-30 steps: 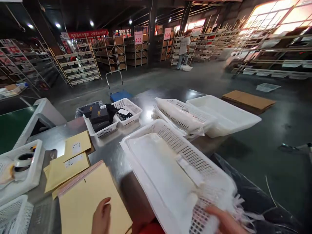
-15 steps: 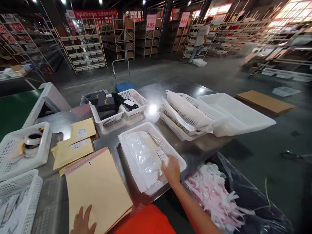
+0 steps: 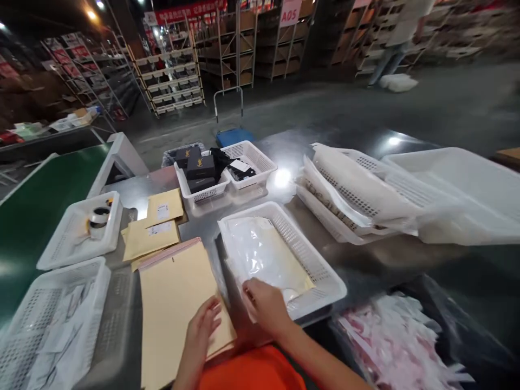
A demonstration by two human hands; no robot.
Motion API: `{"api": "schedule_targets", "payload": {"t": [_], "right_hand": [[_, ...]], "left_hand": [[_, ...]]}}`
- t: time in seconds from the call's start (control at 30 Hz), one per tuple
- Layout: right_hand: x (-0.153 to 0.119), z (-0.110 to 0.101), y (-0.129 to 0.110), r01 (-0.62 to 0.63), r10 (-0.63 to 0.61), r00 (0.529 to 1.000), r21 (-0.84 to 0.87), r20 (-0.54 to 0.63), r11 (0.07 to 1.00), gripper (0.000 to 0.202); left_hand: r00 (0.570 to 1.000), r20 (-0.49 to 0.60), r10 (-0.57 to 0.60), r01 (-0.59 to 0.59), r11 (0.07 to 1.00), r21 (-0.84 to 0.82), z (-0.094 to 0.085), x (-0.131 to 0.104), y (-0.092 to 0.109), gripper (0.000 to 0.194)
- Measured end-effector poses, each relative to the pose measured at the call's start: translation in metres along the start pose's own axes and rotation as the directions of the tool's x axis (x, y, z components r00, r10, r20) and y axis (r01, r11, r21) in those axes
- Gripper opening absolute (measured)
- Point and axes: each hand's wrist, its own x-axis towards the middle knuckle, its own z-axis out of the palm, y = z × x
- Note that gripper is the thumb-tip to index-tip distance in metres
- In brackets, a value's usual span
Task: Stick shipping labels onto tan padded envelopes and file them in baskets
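My right hand (image 3: 266, 306) is over the near left edge of a white perforated basket (image 3: 329, 281), its fingers curled together. Whatever they may hold is hidden. Inside that basket lie clear plastic-wrapped packages (image 3: 255, 249) and a yellowish padded envelope (image 3: 296, 262). To the left, my left hand (image 3: 203, 325) hovers above the right side of a stack of tan padded envelopes (image 3: 174, 303). Its fingers are loosely bent and apart from the thumb, with nothing visible between them.
Labelled yellow mailers (image 3: 152, 238) lie behind the stack. Baskets with black boxes (image 3: 201, 165), a tape roll (image 3: 98, 218) and paper slips (image 3: 60, 336) surround it. Stacked baskets (image 3: 349, 189) stand right. A bag of pinkish-white strips (image 3: 398, 336) is at lower right. A person (image 3: 400, 43) stands far off.
My right hand has moved left from the basket's right side; the small white label there no longer shows. My left hand has lifted and moved right across the envelope stack. The view has turned left.
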Motion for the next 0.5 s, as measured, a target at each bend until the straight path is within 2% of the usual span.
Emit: {"api": "schedule_targets", "payload": {"t": [0.03,0.1,0.13,0.2,0.27,0.33,0.43,0.5], "right_hand": [[-0.003,0.008,-0.024,0.116,-0.118,0.993,0.093,0.016,0.989,0.023],[-0.008,0.024,-0.062,0.290,-0.301,0.954,0.271,0.000,0.918,0.022],[-0.009,0.032,-0.075,0.330,-0.346,0.938,0.346,-0.016,0.878,0.023],[-0.009,0.043,-0.089,0.307,-0.331,0.943,0.450,-0.027,0.839,0.026],[-0.003,0.052,-0.094,0.215,-0.244,0.970,0.477,0.000,0.852,0.028],[0.007,0.060,-0.100,0.191,-0.219,0.975,0.400,0.024,0.896,0.029],[0.024,0.065,-0.118,0.337,-0.361,0.931,0.248,0.059,0.908,0.019],[0.033,0.058,-0.136,0.435,-0.463,0.886,0.279,0.038,0.856,0.023]], "left_hand": [[0.999,0.047,-0.021,0.027,0.990,-0.142,0.014,0.000,0.010,0.056],[0.999,-0.012,0.039,-0.040,0.962,-0.270,0.027,0.002,0.020,0.041],[0.996,-0.064,0.062,-0.078,0.954,-0.289,0.026,0.003,0.021,0.037],[0.982,-0.164,0.095,-0.136,0.956,-0.259,0.013,0.004,0.019,0.037],[0.969,-0.205,0.140,-0.173,0.973,-0.154,-0.008,0.000,0.014,0.038],[0.948,-0.230,0.221,-0.219,0.975,0.035,-0.029,-0.009,0.010,0.037],[0.878,-0.341,0.335,-0.208,0.910,0.359,-0.056,-0.026,0.003,0.031],[0.814,-0.440,0.379,-0.145,0.867,0.477,-0.078,-0.037,-0.005,0.025]]}}
